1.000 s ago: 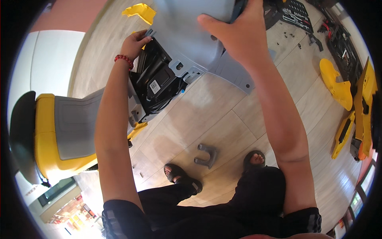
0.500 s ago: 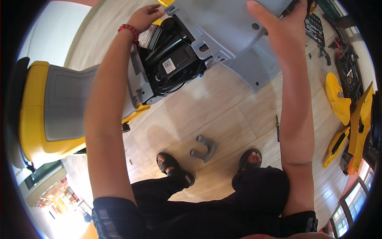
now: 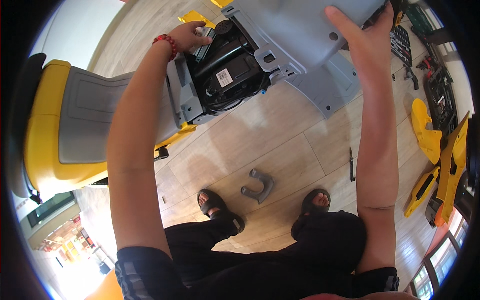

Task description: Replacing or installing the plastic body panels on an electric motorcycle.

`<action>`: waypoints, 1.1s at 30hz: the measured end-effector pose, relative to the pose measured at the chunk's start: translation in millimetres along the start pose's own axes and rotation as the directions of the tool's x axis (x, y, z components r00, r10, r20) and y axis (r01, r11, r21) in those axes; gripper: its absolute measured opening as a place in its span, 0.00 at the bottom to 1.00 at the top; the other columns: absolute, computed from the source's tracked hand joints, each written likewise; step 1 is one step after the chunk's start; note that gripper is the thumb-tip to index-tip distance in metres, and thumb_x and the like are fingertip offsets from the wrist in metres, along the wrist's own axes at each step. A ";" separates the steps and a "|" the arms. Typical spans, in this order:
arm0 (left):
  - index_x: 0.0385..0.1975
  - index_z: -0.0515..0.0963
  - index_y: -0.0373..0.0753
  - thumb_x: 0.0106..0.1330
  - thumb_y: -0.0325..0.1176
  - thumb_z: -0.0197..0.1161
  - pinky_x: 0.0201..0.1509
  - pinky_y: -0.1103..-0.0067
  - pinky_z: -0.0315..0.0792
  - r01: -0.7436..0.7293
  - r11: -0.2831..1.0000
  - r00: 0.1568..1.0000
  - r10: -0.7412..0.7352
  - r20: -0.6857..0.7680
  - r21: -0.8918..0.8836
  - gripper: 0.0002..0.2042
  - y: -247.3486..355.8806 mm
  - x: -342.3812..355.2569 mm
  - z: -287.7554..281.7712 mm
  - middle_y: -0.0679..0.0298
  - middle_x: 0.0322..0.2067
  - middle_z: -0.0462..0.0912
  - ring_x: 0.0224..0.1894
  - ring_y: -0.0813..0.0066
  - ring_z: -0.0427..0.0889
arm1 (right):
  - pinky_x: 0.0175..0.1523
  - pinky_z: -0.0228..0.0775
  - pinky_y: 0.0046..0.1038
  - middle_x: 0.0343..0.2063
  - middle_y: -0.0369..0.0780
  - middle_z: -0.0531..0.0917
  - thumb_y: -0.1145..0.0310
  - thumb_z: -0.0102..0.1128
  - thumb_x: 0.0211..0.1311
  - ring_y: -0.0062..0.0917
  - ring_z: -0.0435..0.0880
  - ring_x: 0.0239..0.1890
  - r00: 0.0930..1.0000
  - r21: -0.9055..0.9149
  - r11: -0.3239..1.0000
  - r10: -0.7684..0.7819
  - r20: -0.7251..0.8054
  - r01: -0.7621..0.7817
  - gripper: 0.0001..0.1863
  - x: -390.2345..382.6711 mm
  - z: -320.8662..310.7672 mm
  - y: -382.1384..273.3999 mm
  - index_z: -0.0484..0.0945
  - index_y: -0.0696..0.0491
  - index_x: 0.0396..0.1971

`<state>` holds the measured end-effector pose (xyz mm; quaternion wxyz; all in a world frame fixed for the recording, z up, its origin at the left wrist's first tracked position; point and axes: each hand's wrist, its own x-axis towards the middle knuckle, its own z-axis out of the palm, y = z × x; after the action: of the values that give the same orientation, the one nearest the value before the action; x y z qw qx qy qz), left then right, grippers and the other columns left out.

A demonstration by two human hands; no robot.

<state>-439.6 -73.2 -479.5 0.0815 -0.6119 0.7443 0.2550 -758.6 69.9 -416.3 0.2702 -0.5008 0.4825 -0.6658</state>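
Observation:
A yellow and grey seated scooter lies across the upper left, its grey seat (image 3: pixel 90 115) showing. In its open compartment sit a black box with a white label (image 3: pixel 231 80), dark cables and a black cylinder (image 3: pixel 218 58). My left hand (image 3: pixel 189 36), with a red bead bracelet, is at the compartment's far left side, thumb and fingers apart, beside a silver part (image 3: pixel 202 51). My right hand (image 3: pixel 367 32) grips the edge of a large grey plastic panel (image 3: pixel 295 30), thumb on top and the other fingers mostly hidden behind it. The panel slants over the compartment's right side.
Between my sandalled feet lies a grey U-shaped piece (image 3: pixel 259 186). A thin dark tool (image 3: pixel 351 165) rests on the floor near my right forearm. Yellow panels (image 3: pixel 425 131) and an open tool case (image 3: pixel 442 95) are at the right. A flat grey panel (image 3: pixel 327 87) extends beneath the raised one.
My left hand has come down closer to the silver part, its thumb now over the compartment. The scooter and raised panel appear slightly farther right in view; my right hand keeps its grip.

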 end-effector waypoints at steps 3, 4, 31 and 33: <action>0.57 0.64 0.42 0.52 0.53 0.65 0.57 0.69 0.67 0.051 0.999 0.993 -0.049 -0.112 0.017 0.35 11.0 2.2 14.5 0.49 0.53 0.70 0.54 0.55 0.72 | 0.57 0.61 0.31 0.52 0.48 0.66 0.71 0.66 0.41 0.32 0.67 0.54 1.000 -0.055 0.998 -0.012 -0.001 0.012 0.49 2.2 -1.3 4.4 0.44 0.61 0.61; 0.54 0.66 0.41 0.50 0.54 0.67 0.56 0.69 0.67 0.038 0.999 0.986 -0.031 -0.167 0.038 0.34 13.3 3.1 18.7 0.48 0.51 0.72 0.53 0.55 0.73 | 0.57 0.61 0.31 0.52 0.48 0.66 0.71 0.66 0.41 0.32 0.67 0.54 1.000 -0.064 0.998 -0.013 -0.006 0.013 0.49 2.2 -0.9 5.4 0.44 0.61 0.61; 0.41 0.76 0.33 0.50 0.39 0.68 0.45 0.76 0.72 -0.582 0.787 0.810 0.538 -0.233 -0.203 0.21 94.3 -88.9 42.7 0.54 0.35 0.79 0.38 0.66 0.79 | 0.56 0.62 0.31 0.51 0.49 0.67 0.73 0.63 0.41 0.33 0.68 0.53 0.998 -0.169 0.985 0.030 -0.057 -0.040 0.47 3.1 3.4 7.8 0.45 0.63 0.61; 0.40 0.76 0.31 0.49 0.37 0.69 0.44 0.77 0.72 -0.533 0.829 0.835 0.483 -0.264 -0.170 0.21 104.5 -95.7 46.7 0.54 0.33 0.79 0.37 0.64 0.79 | 0.56 0.62 0.31 0.51 0.49 0.67 0.73 0.63 0.41 0.32 0.68 0.53 0.998 -0.146 0.988 0.038 -0.053 -0.045 0.47 1.2 2.4 8.9 0.46 0.62 0.61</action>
<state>-525.2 45.0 -448.8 -0.1421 -0.4193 0.8491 0.2882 -757.9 64.6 -423.9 0.2343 -0.4922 0.5472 -0.6351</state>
